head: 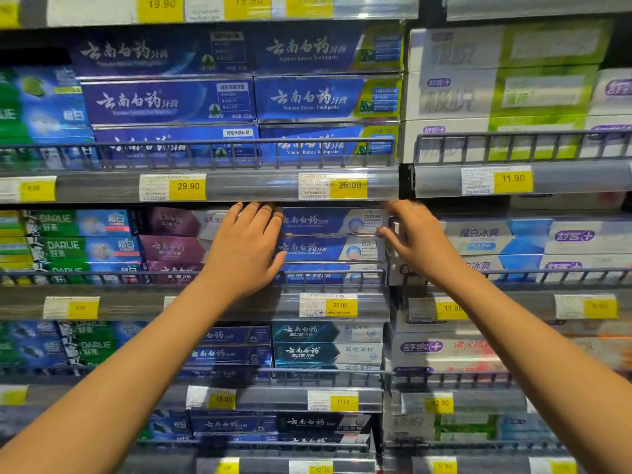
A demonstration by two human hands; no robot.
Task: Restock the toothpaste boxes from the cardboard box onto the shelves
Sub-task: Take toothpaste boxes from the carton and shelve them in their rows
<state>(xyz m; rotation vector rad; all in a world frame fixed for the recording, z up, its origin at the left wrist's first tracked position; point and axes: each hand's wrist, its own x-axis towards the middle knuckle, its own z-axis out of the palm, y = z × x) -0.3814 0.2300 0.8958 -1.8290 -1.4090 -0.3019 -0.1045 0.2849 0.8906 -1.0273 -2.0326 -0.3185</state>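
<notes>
A stack of blue and white toothpaste boxes (330, 234) sits on the middle shelf (239, 302) behind a wire rail (328, 275). My left hand (244, 248) lies flat against the left end of that stack, fingers together and reaching up under the shelf above. At the stack's right end my right hand (415, 241) has its thumb on the upper boxes and its fingers curled behind them. Both hands press the stack from either side. The cardboard box is out of view.
Purple toothpaste boxes (174, 248) and green Darlie boxes (82, 248) stand to the left, white-blue boxes (506, 241) to the right. Full shelves sit above and below, each with wire rails and yellow price tags (342, 305). A dark upright (405, 179) divides the two shelf bays.
</notes>
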